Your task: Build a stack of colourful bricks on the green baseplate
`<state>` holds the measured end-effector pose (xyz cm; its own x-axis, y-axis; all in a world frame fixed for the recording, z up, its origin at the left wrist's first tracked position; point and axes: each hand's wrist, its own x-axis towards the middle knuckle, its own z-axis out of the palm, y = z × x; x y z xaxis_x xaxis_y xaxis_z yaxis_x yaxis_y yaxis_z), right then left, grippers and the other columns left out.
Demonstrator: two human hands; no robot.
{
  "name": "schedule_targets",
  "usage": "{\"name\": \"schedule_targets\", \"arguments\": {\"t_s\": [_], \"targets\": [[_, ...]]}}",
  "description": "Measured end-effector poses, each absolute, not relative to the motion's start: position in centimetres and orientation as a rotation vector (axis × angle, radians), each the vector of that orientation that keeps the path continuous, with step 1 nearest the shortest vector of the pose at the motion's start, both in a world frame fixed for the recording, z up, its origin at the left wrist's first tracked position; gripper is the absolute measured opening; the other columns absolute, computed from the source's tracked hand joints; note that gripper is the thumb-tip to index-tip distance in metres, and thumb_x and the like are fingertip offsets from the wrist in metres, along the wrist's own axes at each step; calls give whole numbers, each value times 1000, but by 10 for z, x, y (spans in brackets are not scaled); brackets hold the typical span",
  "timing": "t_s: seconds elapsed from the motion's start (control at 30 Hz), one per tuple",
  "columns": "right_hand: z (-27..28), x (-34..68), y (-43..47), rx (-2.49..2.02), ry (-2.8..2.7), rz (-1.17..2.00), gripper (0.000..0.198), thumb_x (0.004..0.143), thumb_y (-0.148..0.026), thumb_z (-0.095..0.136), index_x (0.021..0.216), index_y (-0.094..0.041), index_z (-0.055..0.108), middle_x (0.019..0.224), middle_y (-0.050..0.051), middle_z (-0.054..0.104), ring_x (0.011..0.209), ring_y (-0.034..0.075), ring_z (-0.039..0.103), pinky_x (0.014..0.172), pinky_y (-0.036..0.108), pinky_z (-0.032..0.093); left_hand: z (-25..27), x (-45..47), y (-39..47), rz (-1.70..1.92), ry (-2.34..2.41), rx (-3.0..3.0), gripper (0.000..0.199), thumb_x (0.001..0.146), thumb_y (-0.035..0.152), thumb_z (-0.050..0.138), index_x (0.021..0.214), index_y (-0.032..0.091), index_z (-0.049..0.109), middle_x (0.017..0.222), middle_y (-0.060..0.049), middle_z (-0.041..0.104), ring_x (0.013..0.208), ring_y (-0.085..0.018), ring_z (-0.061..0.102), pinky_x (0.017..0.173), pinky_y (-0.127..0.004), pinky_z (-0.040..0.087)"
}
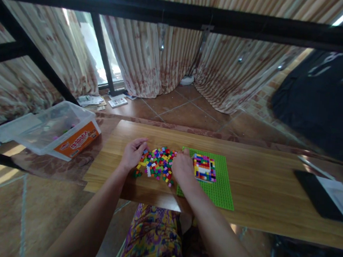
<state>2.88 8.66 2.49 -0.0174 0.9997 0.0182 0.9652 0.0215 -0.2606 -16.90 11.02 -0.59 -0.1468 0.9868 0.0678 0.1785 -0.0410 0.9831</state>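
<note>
A heap of small multicoloured toy bricks (157, 161) lies loose on the wooden table. My left hand (132, 154) rests at the heap's left side, its thumb and index finger drawn together; anything between them is too small to make out. At the heap's right side is my right hand (183, 166), over the left edge of a green baseplate (222, 186). Its fingers are closed and point away from me, and their tips are partly hidden. On the baseplate, just right of that hand, sits a squarish block of coloured bricks (204, 168) with a white patch in it.
The long wooden table (260, 181) carries a black flat object (319, 195) and white papers (339, 197) at its right end. A clear plastic bin (59, 130) with an orange label stands left of the table. A dark metal bar (182, 14) crosses in front of striped curtains (136, 52).
</note>
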Motion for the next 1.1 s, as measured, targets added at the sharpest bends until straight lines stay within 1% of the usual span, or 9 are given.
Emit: {"name": "schedule_targets", "arguments": {"t_s": [0.07,0.17,0.3,0.43,0.53,0.67,0.77,0.97,1.1], "targets": [[18,30,86,-2017,-2049,229,26,82,-6,45,89,-12,69,97,18,64,74,20,62,65,31,53,-5,-169,110,1278,1420,1286,46,75,52,66,103,15,69,68,-1,68,46,-8,51,44,-20,39],[12,32,84,-1967,-1975,206,26,83,-8,44,93,-13,68,90,15,63,73,20,61,65,31,54,-4,-168,110,1280,1402,1273,46,75,50,66,104,15,68,69,-2,67,48,-8,51,44,-19,39],[13,31,83,-1966,-1946,278,26,85,-10,43,96,-12,66,96,17,62,80,22,62,70,33,53,-6,-168,110,1285,1408,1278,46,75,50,65,104,15,68,69,-1,67,47,-8,51,43,-19,39],[25,30,75,-1941,-1947,365,27,88,-9,39,97,-12,64,101,18,62,90,24,61,76,36,51,-7,-169,111,1285,1413,1290,46,75,51,65,104,15,69,68,-1,67,46,-8,50,43,-19,39],[41,33,59,-1834,-1936,388,24,90,-11,39,92,-15,63,96,13,64,90,23,61,78,34,49,-6,-169,110,1282,1420,1291,47,75,51,66,104,14,69,68,-1,67,46,-7,50,43,-19,39],[62,44,28,-1596,-1871,570,19,93,-20,45,84,-20,63,84,4,66,78,18,61,74,29,47,-4,-168,110,1280,1429,1290,47,74,52,66,102,15,69,68,-1,67,47,-8,51,44,-20,40],[67,60,6,-1519,-1782,662,19,92,-25,49,84,-21,66,84,3,68,79,16,63,73,28,48,-4,-168,110,1287,1425,1289,44,75,51,66,102,16,69,69,-1,67,49,-9,53,45,-20,41],[50,109,-15,-1609,-1570,539,24,90,-35,52,90,-22,72,94,7,72,86,20,67,77,33,52,-3,-168,110,1295,1422,1295,44,75,51,66,101,16,69,68,-1,67,54,-10,56,48,-20,43],[43,132,-10,-1723,-1514,372,29,89,-37,50,93,-19,72,95,10,72,84,21,67,76,34,52,-1,-167,110,1295,1422,1281,47,73,53,68,100,15,69,67,-1,66,54,-10,56,49,-20,44]]}}
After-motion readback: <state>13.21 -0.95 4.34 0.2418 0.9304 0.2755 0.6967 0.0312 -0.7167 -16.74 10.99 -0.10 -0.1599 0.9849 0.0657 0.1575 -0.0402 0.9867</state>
